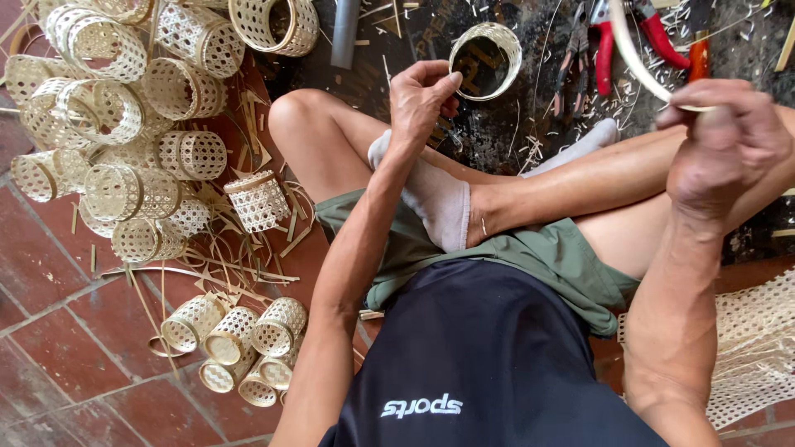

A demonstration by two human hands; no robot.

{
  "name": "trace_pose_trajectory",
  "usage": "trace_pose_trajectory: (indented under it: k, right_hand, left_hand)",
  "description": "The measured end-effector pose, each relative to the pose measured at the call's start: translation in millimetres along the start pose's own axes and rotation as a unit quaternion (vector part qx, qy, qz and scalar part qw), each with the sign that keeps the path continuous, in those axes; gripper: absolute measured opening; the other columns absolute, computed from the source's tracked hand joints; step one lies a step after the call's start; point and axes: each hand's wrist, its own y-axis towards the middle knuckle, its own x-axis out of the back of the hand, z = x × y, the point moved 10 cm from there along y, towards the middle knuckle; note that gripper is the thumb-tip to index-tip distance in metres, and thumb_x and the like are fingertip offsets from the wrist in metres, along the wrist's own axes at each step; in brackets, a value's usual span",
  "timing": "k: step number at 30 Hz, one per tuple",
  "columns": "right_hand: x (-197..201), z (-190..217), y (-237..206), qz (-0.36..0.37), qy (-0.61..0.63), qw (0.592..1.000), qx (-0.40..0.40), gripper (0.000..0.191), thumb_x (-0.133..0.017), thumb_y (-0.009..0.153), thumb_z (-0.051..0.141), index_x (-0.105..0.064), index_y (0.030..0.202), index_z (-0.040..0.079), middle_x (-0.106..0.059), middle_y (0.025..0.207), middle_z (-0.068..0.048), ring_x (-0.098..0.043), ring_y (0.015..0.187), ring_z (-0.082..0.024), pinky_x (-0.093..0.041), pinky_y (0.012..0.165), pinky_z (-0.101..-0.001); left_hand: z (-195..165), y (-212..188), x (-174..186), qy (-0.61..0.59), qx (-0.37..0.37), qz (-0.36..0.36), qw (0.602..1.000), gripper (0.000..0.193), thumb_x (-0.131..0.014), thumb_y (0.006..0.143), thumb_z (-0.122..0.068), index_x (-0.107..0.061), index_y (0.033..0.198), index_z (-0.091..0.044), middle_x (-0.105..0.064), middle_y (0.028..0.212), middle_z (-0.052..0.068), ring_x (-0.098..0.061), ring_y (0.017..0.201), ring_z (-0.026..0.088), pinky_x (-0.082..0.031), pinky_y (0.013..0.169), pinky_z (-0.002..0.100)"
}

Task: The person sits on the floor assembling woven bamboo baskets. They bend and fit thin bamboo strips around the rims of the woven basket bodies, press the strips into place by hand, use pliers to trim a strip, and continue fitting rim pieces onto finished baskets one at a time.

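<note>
The right hand (pixel 722 141) pinches a pale, curved bamboo strip (pixel 629 50) – fingers closed on it; the left hand (pixel 422 95) hangs loosely curled, holding nothing, near a small round woven bamboo ring (pixel 486 60).

Landmark: the ring (pixel 485 60), on the mat (pixel 505 124) ahead of the knees. The left hand (pixel 422 95) lies just below-left of the ring. Pliers (pixel 617 37) lie right of it. The right hand (pixel 720 141), holding a strip (pixel 633 54), is further right. Baskets (pixel 124 124) lie piled far left of the ring; more baskets (pixel 240 348) lie lower left.
</note>
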Motion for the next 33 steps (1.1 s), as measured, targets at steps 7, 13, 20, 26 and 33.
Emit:
trace_pose_trajectory:
  k: [7,13,20,26,33]
  right_hand:
    - [-145.7,15.6,93.8,0.195,-0.302,0.9,0.247,0.007,-0.066,0.102,-0.004,-0.072,0.104,-0.006,-0.072,0.102,-0.018,-0.071,0.09,-0.027,-0.061,0.08,-0.0339]
    - [-244.5,-36.3,205.6,0.223,-0.408,0.829,0.311,0.013,-0.062,0.101,-0.001,-0.074,0.104,0.0,-0.075,0.114,-0.017,-0.074,0.1,-0.026,-0.063,0.085,-0.032]
    - [-134.4,-41.4,148.3,0.038,-0.369,0.911,0.182,0.011,-0.071,0.102,0.003,-0.072,0.112,-0.001,-0.074,0.105,-0.014,-0.075,0.093,-0.03,-0.061,0.081,-0.0374]
    - [147.1,-27.2,-37.6,-0.329,-0.258,0.908,-0.021,0.005,-0.069,0.106,0.002,-0.072,0.11,-0.001,-0.071,0.089,-0.005,-0.061,0.072,-0.015,-0.052,0.065,-0.0292]
    - [274.3,-76.0,-151.6,-0.38,-0.416,0.747,-0.354,0.028,-0.073,0.104,0.025,-0.075,0.085,0.004,-0.067,0.065,-0.002,-0.061,0.05,-0.011,-0.047,0.046,-0.03]
  left_hand:
    - [-50.0,-29.3,18.7,0.18,-0.094,-0.044,0.978,0.026,-0.082,0.094,-0.014,-0.07,0.106,0.005,-0.065,0.074,0.01,-0.059,0.063,0.016,-0.051,0.057,0.031]
    - [-114.7,-81.4,18.2,0.308,-0.297,-0.056,0.902,0.02,-0.076,0.092,-0.011,-0.069,0.11,-0.004,-0.065,0.092,0.01,-0.065,0.078,0.025,-0.054,0.069,0.035]
    - [-97.7,-63.9,1.4,0.366,-0.282,0.039,0.886,0.009,-0.076,0.09,-0.011,-0.072,0.098,-0.007,-0.067,0.086,0.01,-0.066,0.077,0.029,-0.054,0.068,0.038]
    - [-52.6,-57.9,-31.4,0.495,-0.238,0.136,0.825,0.011,-0.076,0.09,-0.019,-0.073,0.094,-0.009,-0.07,0.091,0.01,-0.068,0.08,0.031,-0.054,0.071,0.041]
    - [-18.8,-61.8,-71.2,0.604,-0.184,0.161,0.758,0.02,-0.072,0.091,-0.029,-0.076,0.097,-0.011,-0.073,0.098,0.01,-0.069,0.085,0.034,-0.053,0.074,0.045]
